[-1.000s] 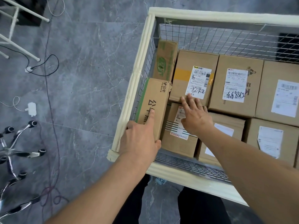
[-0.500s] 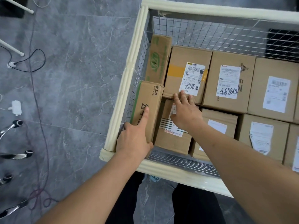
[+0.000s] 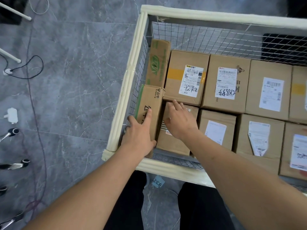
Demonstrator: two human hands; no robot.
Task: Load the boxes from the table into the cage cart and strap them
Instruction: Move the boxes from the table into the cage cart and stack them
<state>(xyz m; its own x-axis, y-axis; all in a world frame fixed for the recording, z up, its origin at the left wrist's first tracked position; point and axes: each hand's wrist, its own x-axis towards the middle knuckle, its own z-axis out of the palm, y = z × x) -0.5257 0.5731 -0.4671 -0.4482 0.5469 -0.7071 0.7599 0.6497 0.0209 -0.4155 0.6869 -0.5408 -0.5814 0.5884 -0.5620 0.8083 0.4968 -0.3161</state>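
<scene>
Head view, single frame. Cage cart (image 3: 126, 90), with wire mesh walls and a cream padded rim, stood on grey marbled floor (image 3: 74, 72) and held brown cardboard boxes packed close together in two rows.

Left hand (image 3: 139, 135) gripped the narrow green-edged box (image 3: 149, 112), which stood on edge against the cart's left mesh wall: index finger extended flat along its top face, thumb on its right side near the lower corner, remaining fingers down its left side by the mesh. A second narrow box with a green logo (image 3: 157, 63) stood just behind it, also along the left wall.

Right hand (image 3: 180, 120) lay with fingers straight and slightly spread over the near-row box (image 3: 172, 143) just right of the narrow one, fingertips reaching the lower edge of the yellow-taped box (image 3: 186, 77) in the far row (whether the palm pressed the cardboard or hovered just above it, I could not tell). It held nothing.

Further right sat more labelled boxes, one with handwritten marks on its label (image 3: 226, 83).

Outside the cart: cables (image 3: 33, 100) trailing over the floor, a white plug adapter (image 3: 11, 115), chair-base legs with castors (image 3: 13, 165) at the left edge, and a small blue note (image 3: 157, 182) on the floor between the person's dark trouser legs.
</scene>
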